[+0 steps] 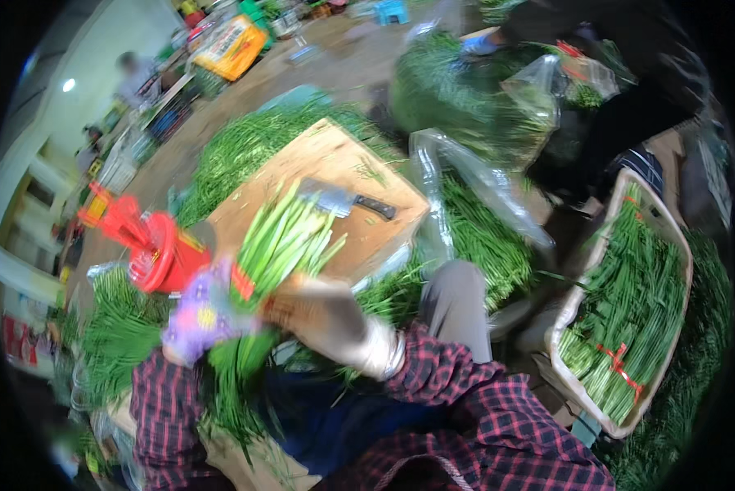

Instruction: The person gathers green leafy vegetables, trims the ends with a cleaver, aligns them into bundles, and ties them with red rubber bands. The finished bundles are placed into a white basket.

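Observation:
My left hand point(203, 313), in a purple flowered glove, grips a bunch of long green leafy stalks point(287, 236) with pale stem ends, bound by a red band point(242, 282). My right hand point(309, 304), blurred and in a light glove, is at the same bunch just below the band; its fingertips are unclear. Beyond the bunch lies a cleaver point(346, 200) with a dark handle, flat on a wooden cutting board point(367, 230). Long leaves hang from the bunch below my hands.
Loose green stalks point(244, 153) are heaped behind the board. Red plastic ties and a red container point(171, 251) stand left. At right, a long basket point(554, 344) holds bundled greens. Plastic-wrapped greens point(484, 239) lie between board and basket. Another person's blue-sleeved arm point(481, 43) is at the top.

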Demonstrator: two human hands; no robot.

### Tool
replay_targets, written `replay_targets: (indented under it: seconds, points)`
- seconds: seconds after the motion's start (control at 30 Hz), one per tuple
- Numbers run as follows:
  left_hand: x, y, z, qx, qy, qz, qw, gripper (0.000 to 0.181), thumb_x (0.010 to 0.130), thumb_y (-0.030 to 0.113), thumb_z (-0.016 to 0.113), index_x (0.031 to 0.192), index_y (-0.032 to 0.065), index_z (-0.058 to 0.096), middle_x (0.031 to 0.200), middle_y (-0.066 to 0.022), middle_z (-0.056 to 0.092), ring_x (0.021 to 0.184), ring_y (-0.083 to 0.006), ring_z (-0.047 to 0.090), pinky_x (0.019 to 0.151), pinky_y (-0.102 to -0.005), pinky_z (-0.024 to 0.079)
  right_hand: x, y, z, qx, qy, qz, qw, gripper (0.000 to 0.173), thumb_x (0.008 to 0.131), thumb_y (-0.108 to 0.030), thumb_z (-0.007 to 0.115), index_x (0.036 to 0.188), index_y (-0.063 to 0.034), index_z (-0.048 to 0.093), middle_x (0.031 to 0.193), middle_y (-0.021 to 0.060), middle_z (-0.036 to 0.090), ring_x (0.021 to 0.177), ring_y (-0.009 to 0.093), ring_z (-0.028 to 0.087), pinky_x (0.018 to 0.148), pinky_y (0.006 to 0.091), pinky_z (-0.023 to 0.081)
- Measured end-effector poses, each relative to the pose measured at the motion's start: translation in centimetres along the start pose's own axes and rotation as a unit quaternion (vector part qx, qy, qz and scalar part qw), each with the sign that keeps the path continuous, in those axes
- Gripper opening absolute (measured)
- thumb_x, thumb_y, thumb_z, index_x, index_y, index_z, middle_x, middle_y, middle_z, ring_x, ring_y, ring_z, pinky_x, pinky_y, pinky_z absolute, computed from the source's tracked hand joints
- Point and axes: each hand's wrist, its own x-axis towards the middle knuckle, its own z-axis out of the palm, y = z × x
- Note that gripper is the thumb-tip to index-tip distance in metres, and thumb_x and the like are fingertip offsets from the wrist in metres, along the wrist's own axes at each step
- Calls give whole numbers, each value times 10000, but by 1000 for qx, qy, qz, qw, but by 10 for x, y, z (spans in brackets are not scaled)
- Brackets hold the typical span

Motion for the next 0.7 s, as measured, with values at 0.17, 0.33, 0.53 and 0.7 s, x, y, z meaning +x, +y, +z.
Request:
replay_targets:
  seconds: [0.17, 0.33, 0.53, 0.7]
  points:
    - [45, -70, 20, 135, 131, -54, 981, 663, 575, 351, 754, 1115, 60, 502, 971, -188, 609, 945, -349, 591, 789, -406, 474, 40, 56, 36, -156, 90, -61, 982, 62, 760, -172, 670, 787, -117, 656, 695, 87, 564, 599, 261, 596, 512, 344, 484]
    - [88, -142, 127, 73, -1, -173, 982, 772, 516, 428, 782, 1121, 51, 484, 980, -187, 603, 972, -329, 579, 841, -385, 454, -4, 166, 61, -206, -46, 138, 968, 236, 798, -327, 620, 765, -99, 674, 690, 123, 580, 665, 308, 596, 587, 404, 464]
    - [100, -117, 119, 171, -60, -128, 975, 1035, 491, 572, 791, 1198, -88, 420, 1084, -213, 538, 1024, -339, 538, 890, -391, 419, 0, 171, 58, -164, -66, 230, 957, 161, 792, -216, 599, 785, -72, 670, 709, 149, 596, 693, 327, 593, 624, 404, 462]
    - [88, -157, 167, 168, 194, -60, 965, 902, 490, 415, 772, 1209, -10, 432, 1034, -141, 520, 928, -312, 534, 803, -414, 424, 15, 147, 51, -270, -100, 35, 957, 204, 739, -283, 680, 711, -91, 618, 670, 100, 555, 633, 277, 596, 546, 378, 461]
